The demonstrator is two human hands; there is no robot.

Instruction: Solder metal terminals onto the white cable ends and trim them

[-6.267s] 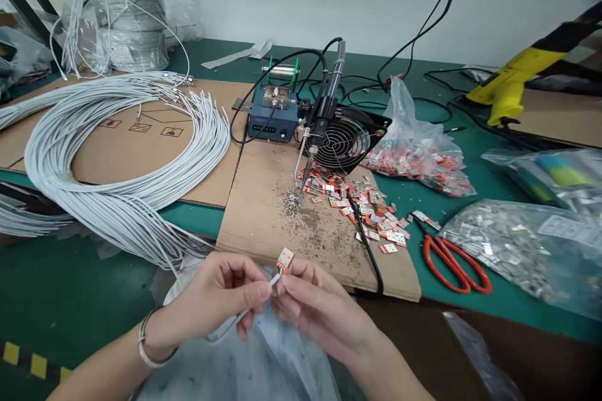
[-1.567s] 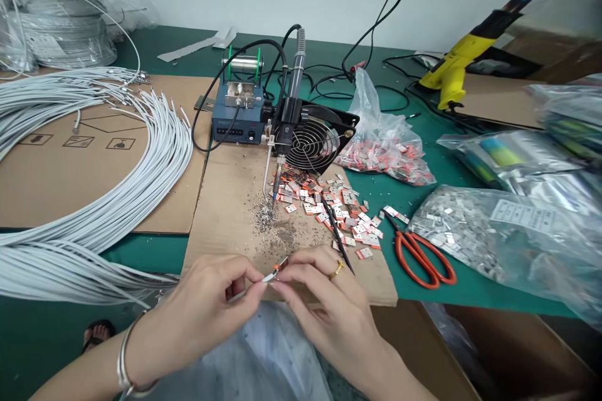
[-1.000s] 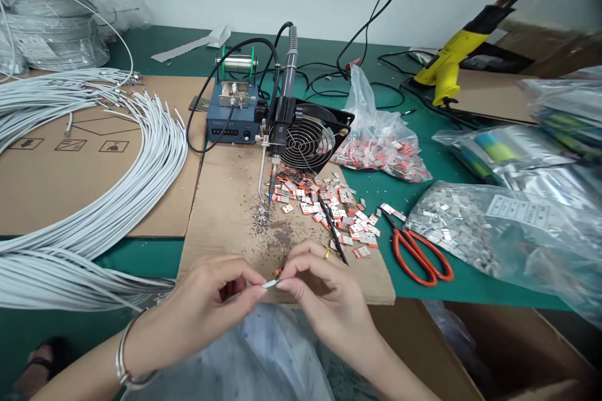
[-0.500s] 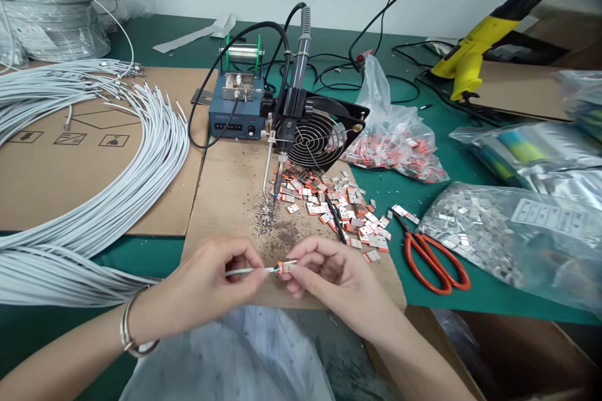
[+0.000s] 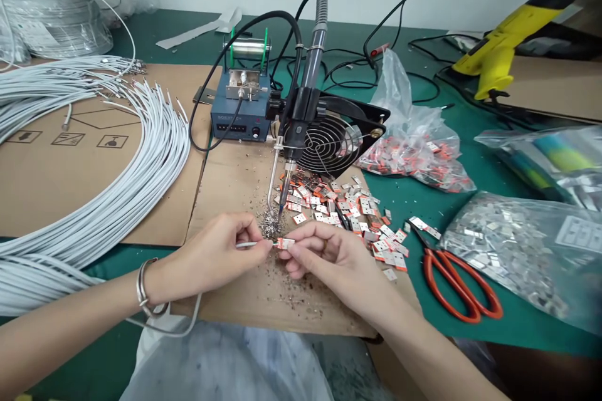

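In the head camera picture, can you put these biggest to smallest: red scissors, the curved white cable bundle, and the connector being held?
1. White cable bundle
2. Red scissors
3. Held connector

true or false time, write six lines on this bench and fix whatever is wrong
The left hand pinches a white cable. True.
The right hand holds nothing. False: it pinches a small connector.
Orange-handled scissors lie on the green tabletop. True.
The soldering iron points upward. False: it points down.
The cable bundle lies left of the blue station. True.
The bracelet is on the right arm. False: it circles the left wrist.
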